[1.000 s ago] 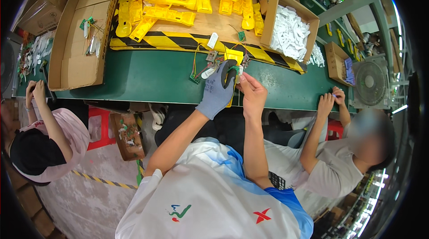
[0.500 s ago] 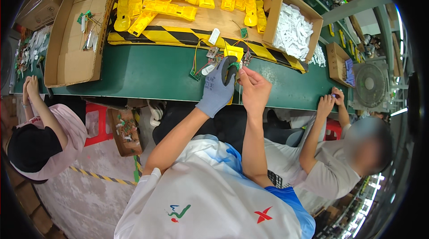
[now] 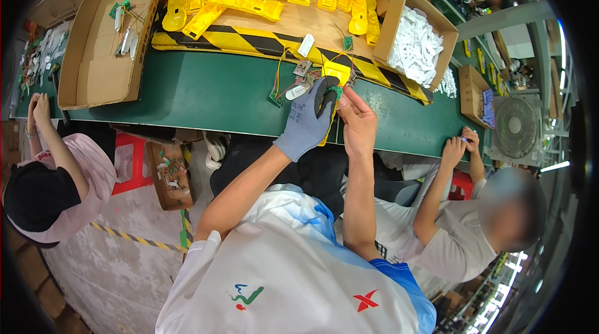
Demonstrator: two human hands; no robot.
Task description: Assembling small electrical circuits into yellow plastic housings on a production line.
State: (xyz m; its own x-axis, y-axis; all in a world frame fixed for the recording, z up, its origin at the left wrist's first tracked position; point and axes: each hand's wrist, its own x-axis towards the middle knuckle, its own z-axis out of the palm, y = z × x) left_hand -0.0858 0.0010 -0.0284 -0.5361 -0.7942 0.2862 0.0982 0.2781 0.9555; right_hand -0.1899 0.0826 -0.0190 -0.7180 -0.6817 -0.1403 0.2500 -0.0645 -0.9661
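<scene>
My left hand (image 3: 306,123), in a grey-blue glove with dark fingertips, is closed around a yellow plastic housing (image 3: 337,72) at the table's near edge. A small green circuit board (image 3: 337,91) shows by its thumb, against the housing. My bare right hand (image 3: 360,127) has its thumb and index finger pinched at the board's right side; what lies between them is too small to make out. Just left of the housing are a wired green board (image 3: 276,98) and a white oval piece (image 3: 296,92). Behind it lie a white rectangular piece (image 3: 306,45) and another green board (image 3: 347,43).
Yellow housings (image 3: 243,2) are heaped on a board edged with black-and-yellow tape (image 3: 218,45). A carton of white parts (image 3: 415,44) stands right; a shallow carton with wired boards (image 3: 100,81) stands left. Co-workers sit on both sides, one person's hands (image 3: 460,145) at the right.
The whole view has shifted slightly. Both hands stay at the yellow housing, and my right fingers have shifted a little against the circuit board.
</scene>
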